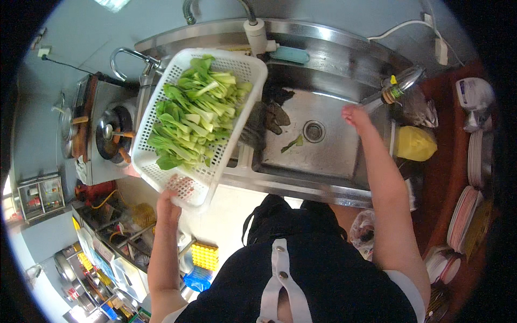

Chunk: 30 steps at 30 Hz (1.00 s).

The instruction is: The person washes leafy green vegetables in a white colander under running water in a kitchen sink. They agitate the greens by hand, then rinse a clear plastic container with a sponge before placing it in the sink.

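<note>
My left hand (167,206) grips the near end of a white perforated plastic basket (139,155). The basket is raised and tilted over the left part of the steel sink (335,161). Inside lies a heap of green leafy bok choy (198,117), its leaves and pale stems loose. Over the right side of the basin is my right hand (355,115), fingers curled and slightly blurred; whether it holds anything is unclear. A single leaf (293,144) lies by the drain (314,131). Dark, wet-looking items (276,115) sit at the basin's left, partly behind the basket.
A white-bodied faucet (255,36) and a teal tray (290,54) stand behind the basin. Right of it are a shiny long object (398,89) and a yellow bag (416,143). Plates (462,220) are stacked farther right. A pan (113,133) sits on the left stove.
</note>
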Each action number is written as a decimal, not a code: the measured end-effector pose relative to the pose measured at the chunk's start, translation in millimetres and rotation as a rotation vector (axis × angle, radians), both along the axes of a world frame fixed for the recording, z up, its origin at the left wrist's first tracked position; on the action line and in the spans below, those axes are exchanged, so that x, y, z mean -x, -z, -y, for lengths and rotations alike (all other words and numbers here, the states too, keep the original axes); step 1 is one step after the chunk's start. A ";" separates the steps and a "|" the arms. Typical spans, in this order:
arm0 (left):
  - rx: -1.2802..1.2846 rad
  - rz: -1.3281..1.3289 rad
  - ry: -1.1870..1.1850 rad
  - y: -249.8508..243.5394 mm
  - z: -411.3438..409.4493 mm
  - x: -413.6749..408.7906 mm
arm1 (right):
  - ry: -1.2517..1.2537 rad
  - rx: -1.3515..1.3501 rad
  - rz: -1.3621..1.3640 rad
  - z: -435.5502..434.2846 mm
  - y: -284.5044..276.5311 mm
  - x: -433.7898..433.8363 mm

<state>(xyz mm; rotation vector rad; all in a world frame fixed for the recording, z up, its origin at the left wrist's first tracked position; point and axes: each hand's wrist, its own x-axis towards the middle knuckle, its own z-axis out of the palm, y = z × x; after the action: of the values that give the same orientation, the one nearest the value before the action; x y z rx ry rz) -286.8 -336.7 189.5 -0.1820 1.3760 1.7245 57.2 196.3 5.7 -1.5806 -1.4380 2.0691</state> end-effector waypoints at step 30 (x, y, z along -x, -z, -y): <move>0.419 -0.041 -0.174 156.7 -10.6 106.4 | 0.125 0.016 -0.216 180.8 -68.6 123.7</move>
<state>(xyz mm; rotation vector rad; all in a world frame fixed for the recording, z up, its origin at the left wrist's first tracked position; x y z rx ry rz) -393.2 -326.1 32.7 -0.5142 1.7855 1.5636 -66.5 15.6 74.3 -1.3652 -1.2214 2.1077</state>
